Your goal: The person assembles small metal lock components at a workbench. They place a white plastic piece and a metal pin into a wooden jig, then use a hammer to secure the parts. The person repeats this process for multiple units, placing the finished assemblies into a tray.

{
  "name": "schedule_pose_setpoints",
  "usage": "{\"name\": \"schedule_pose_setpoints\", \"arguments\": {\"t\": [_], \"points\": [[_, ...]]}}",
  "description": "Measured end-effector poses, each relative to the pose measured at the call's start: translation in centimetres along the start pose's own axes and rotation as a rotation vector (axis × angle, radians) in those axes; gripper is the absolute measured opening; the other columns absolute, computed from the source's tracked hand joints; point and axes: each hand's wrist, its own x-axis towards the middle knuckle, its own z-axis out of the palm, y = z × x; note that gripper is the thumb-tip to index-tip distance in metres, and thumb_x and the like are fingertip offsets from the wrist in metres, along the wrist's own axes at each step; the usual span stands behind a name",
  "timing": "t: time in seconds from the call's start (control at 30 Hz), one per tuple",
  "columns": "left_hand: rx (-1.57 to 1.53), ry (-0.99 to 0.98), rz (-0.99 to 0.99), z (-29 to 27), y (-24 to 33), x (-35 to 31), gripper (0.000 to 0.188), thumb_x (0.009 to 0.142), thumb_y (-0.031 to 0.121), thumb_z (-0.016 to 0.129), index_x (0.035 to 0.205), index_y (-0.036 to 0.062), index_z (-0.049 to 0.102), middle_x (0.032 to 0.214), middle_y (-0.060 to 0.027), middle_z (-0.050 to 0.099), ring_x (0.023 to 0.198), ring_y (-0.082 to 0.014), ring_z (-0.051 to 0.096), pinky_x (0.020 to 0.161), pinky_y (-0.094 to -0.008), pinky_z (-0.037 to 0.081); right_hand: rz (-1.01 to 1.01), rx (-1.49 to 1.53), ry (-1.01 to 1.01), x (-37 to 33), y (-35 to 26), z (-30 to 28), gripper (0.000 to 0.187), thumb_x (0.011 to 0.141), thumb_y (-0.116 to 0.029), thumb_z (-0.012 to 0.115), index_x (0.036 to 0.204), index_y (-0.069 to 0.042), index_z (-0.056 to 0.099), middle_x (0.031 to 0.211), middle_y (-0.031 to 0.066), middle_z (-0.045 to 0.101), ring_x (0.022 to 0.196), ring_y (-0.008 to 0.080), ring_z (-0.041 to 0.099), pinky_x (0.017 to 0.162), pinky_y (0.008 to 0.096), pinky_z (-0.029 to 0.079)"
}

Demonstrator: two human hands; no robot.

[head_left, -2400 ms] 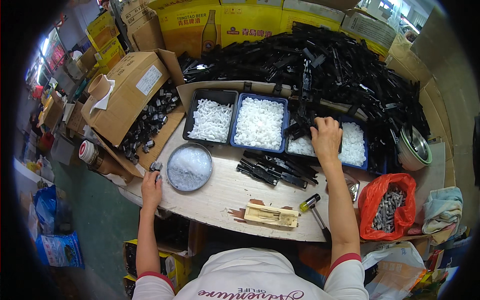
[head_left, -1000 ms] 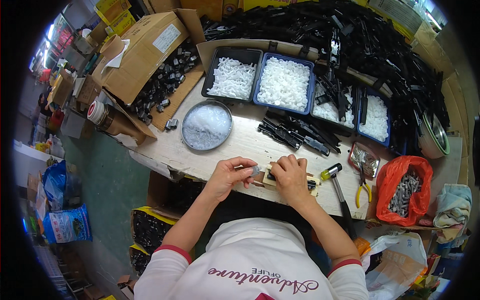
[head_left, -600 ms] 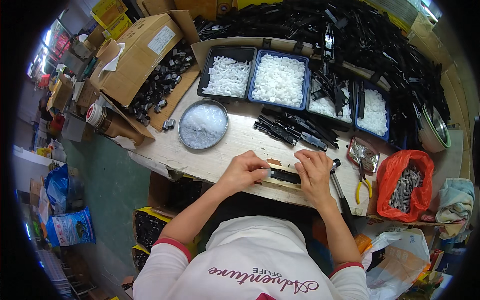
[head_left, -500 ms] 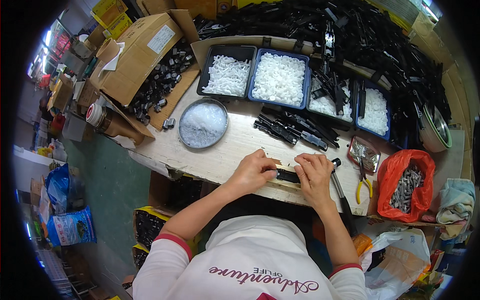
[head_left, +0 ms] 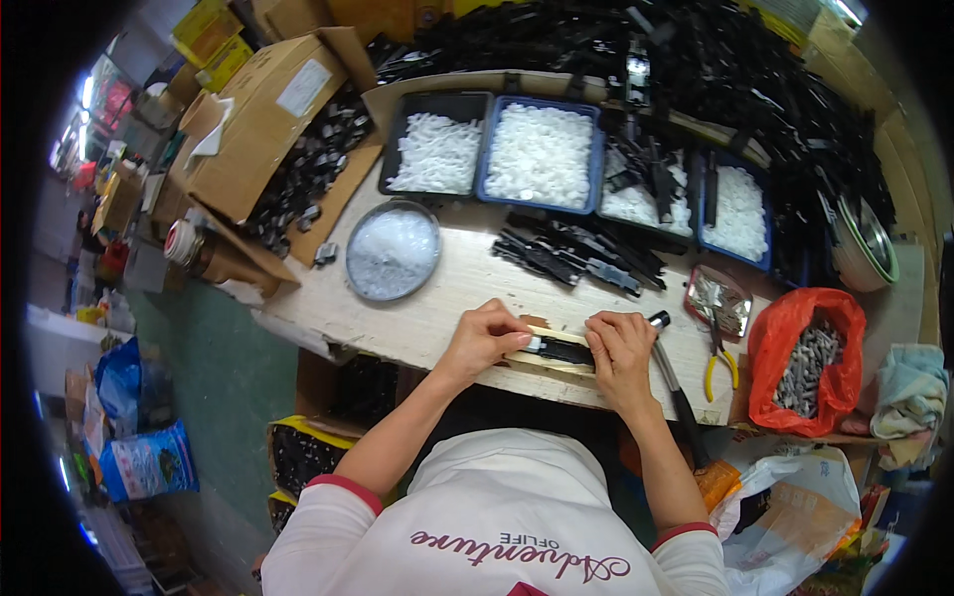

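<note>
At the table's near edge a slim black part [head_left: 566, 352] lies lengthwise in a pale wooden jig [head_left: 550, 367]. My left hand [head_left: 481, 345] is closed in a pinch on a small light-grey piece [head_left: 535, 345] at the left end of that part. Its full shape is hidden by the fingertips. My right hand [head_left: 621, 355] curls over the right end of the black part, thumb and fingers gripping it against the jig. Beside my right hand rests a hammer [head_left: 671, 372] with a dark handle. Behind both hands lies a pile of similar black parts [head_left: 586, 254].
Trays of white plastic pieces [head_left: 540, 154] line the back, before a heap of black parts [head_left: 745, 79]. A round dish [head_left: 393, 293] of clear pieces stands left. Right are yellow-handled pliers [head_left: 721, 373], a tin [head_left: 717, 301] and a red bag [head_left: 763, 397] of metal pieces.
My left hand has shifted slightly left, and more of the light-grey piece shows at its fingertips. My right hand stays on the black part. The whole view has tilted a little.
</note>
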Motion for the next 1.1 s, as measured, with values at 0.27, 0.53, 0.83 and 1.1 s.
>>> {"name": "schedule_pose_setpoints", "arguments": {"t": [0.27,0.53,0.83,1.1], "points": [[-0.088,0.02,-0.05,0.0,0.3,-0.2,0.003,0.074,-0.003,0.067,0.077,-0.0029,0.066,0.077,-0.0005,0.047,0.046,-0.004,0.041,0.035,-0.0181,0.029,0.349,-0.511,0.206,-1.8,6.0,-6.9,0.028,0.075,-0.015,0.062,0.101,-0.005,0.058,0.098,0.0079,0.055,0.093,0.0262,0.049,0.081,0.0411,0.033],[0.224,0.029,0.06,-0.1,0.4,-0.3,0.005,0.072,-0.001,0.068,0.076,-0.0002,0.065,0.077,-0.0009,0.046,0.061,-0.008,0.047,0.052,-0.0212,0.041,0.457,-0.552,0.115,-5.8,10.0,-9.0,0.029,0.08,-0.016,0.058,0.104,0.0,0.056,0.09,0.0155,0.055,0.087,0.0322,0.051,0.073,0.042,0.039],[0.799,0.133,0.385,-1.0,6.0,6.3,0.011,0.073,0.015,0.065,0.075,0.004,0.062,0.074,-0.0131,0.055,0.07,-0.0305,0.056,0.063,-0.0393,0.045,0.387,-0.624,0.129,-3.2,9.0,-10.8,0.02,0.078,-0.011,0.058,0.096,-0.001,0.057,0.093,0.0121,0.054,0.091,0.0294,0.049,0.077,0.0406,0.037],[1.262,0.275,0.305,-1.9,9.8,15.9,0.027,0.073,0.022,0.066,0.082,-0.0028,0.061,0.087,-0.0255,0.058,0.08,-0.0397,0.059,0.069,-0.0448,0.048,0.434,-0.869,-0.287,2.1,10.8,-11.0,0.019,0.072,-0.014,0.062,0.088,-0.003,0.063,0.087,0.0147,0.06,0.092,0.0313,0.051,0.077,0.0459,0.034]]}}
